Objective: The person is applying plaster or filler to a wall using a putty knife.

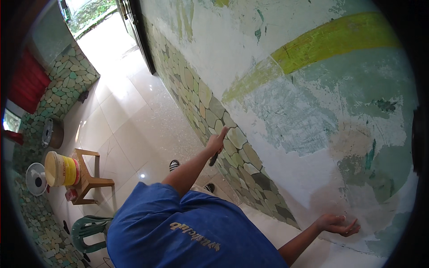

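Note:
My left hand [216, 143] is closed beside the stone-clad lower wall [243, 152], its index finger stretched toward the stones. Below the fingers juts a dark, flat tool [213, 159], mostly hidden by the hand, so its exact kind does not show. At the lower right, my right hand [338, 224] is turned palm up with fingers loosely bent and apart, and nothing shows in it. It is close to the painted wall [308, 174], which has rough white patches over flaking green paint and a yellow-green band; contact with the wall cannot be made out.
A tan stool [93, 181] stands on the left, with a yellow and white bucket [62, 169] beside it. A green plastic chair [85, 234] is nearer. Pale specks lie on the tiled floor [129, 120]. A dark door [136, 35] stands open at the back.

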### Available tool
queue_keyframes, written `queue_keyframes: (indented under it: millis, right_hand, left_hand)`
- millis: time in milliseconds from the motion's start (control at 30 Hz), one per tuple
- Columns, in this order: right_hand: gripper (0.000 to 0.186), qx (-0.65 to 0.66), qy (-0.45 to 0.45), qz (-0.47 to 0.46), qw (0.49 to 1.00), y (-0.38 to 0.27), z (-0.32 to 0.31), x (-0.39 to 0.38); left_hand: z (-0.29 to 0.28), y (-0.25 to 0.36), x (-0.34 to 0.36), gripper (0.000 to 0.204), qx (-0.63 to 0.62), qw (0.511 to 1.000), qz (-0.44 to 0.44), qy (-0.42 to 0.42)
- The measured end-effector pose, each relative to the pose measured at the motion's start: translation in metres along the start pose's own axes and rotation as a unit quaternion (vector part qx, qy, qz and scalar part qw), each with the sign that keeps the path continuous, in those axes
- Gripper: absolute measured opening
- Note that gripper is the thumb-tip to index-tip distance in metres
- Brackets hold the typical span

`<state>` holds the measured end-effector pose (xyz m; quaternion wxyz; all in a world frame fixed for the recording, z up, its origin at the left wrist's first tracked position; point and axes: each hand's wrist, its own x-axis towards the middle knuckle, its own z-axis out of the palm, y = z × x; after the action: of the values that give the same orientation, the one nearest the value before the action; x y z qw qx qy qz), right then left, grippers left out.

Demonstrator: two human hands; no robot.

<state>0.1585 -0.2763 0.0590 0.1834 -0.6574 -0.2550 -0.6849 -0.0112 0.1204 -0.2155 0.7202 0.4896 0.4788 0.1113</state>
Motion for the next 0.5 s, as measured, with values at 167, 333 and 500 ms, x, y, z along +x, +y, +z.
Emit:
queue_keyframes:
  millis: [167,333,500]
  right_hand:
    - [0.043,0.000,-0.003,0.001,1.000,-0.004,0.001,0.003]
    - [0.043,-0.009,-0.007,-0.001,1.000,-0.005,0.001,0.001]
    - [0.043,-0.002,-0.004,-0.006,1.000,-0.008,0.000,0.004]
  left_hand:
    - [0.003,-0.043,-0.007,0.075,-0.069,0.994,-0.079,0.033]
    - [0.046,0.026,0.013,0.071,-0.170,0.984,-0.029,-0.033]
    - [0.031,-0.010,0.013,0.067,-0.231,0.965,-0.123,-0.028]
